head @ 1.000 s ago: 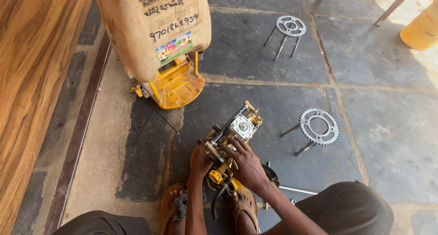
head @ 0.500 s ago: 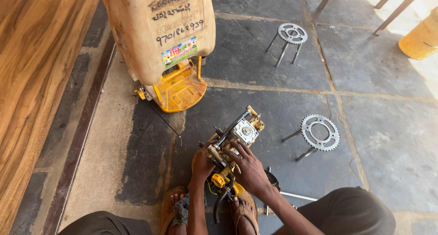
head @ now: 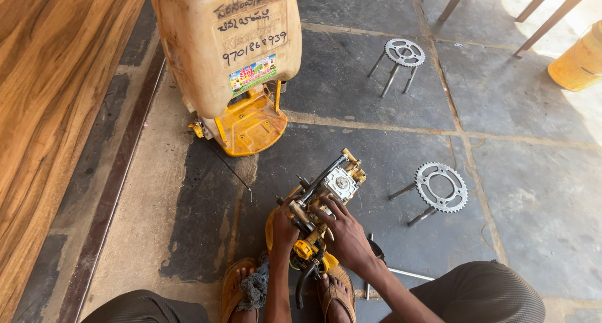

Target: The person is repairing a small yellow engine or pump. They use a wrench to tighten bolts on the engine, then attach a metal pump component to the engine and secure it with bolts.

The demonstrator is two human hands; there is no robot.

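Observation:
A small yellow and grey engine-like pump unit [head: 330, 186] stands on the stone floor between my feet. My left hand [head: 283, 226] grips its left side near a brass fitting. On the unit's near side rests my right hand [head: 347, 235], fingers curled around its body just below the silver cover plate. A black hose [head: 305, 279] hangs from the unit toward my sandals.
A beige sprayer tank on a yellow base [head: 229, 53] stands ahead on the left. Two sprocket-topped metal stands [head: 441, 188] [head: 403, 55] sit to the right. A wooden wall [head: 50, 110] runs along the left. A yellow container [head: 578, 60] and chair legs are far right.
The view has shifted slightly. Both hands stay on the unit, with only small finger movement.

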